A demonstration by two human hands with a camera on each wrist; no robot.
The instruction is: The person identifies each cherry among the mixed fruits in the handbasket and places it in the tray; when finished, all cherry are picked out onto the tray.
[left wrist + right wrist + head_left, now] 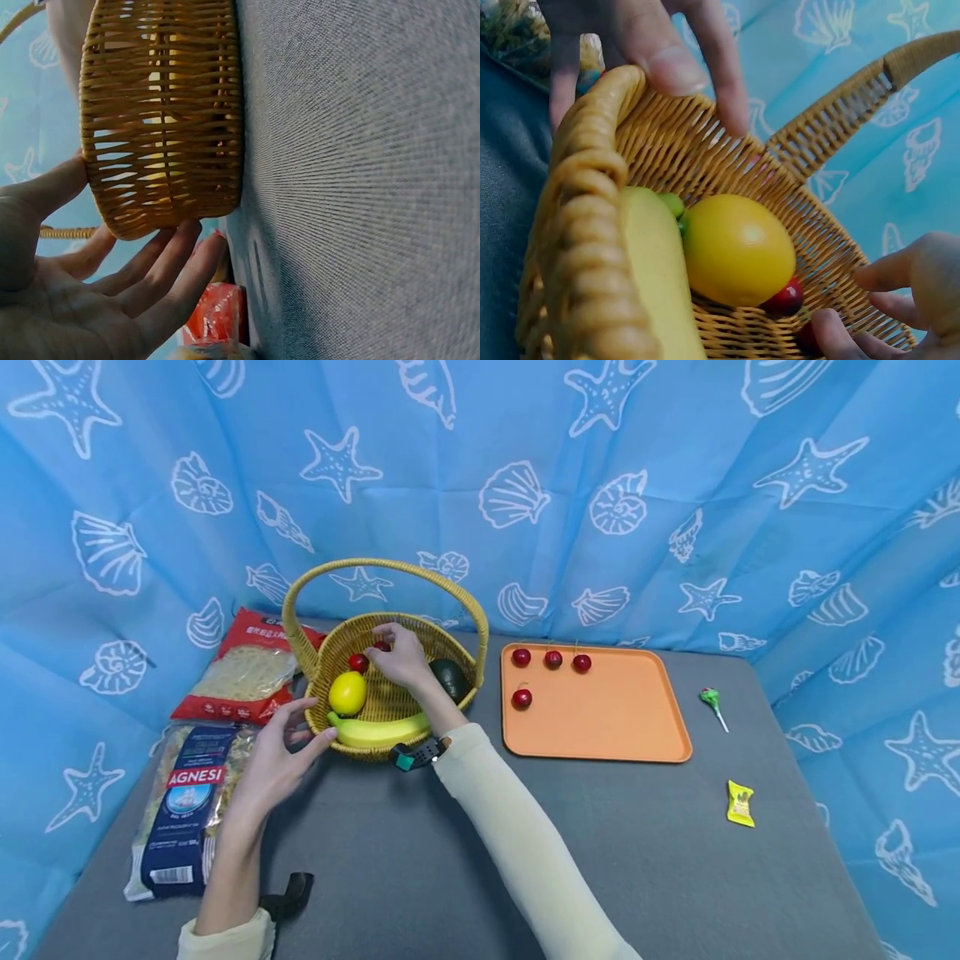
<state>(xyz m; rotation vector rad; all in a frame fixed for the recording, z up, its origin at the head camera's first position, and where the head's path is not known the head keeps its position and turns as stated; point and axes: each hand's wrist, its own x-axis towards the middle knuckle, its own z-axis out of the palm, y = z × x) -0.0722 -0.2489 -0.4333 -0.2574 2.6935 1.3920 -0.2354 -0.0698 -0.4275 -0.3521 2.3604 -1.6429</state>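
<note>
A wicker basket (378,685) with a tall handle holds a yellow lemon (347,694), a banana (381,732), a dark green avocado (449,680) and red cherries (358,662). My left hand (277,768) touches the basket's left end, thumb at the rim and loosely extended fingers along the outer wall. Inside the basket is my right hand (405,658), its thumb at a dark cherry (807,341) partly hidden by it. A gap shows between that thumb and the other fingers (892,270).
On the right, an orange tray (600,718) carries several cherries (552,659). Beyond it lie a green lollipop (711,698) and a yellow wrapped candy (740,803). A red food bag (240,668) and an Agnesi pasta bag (187,810) lie on the left. A blue curtain (450,468) hangs behind.
</note>
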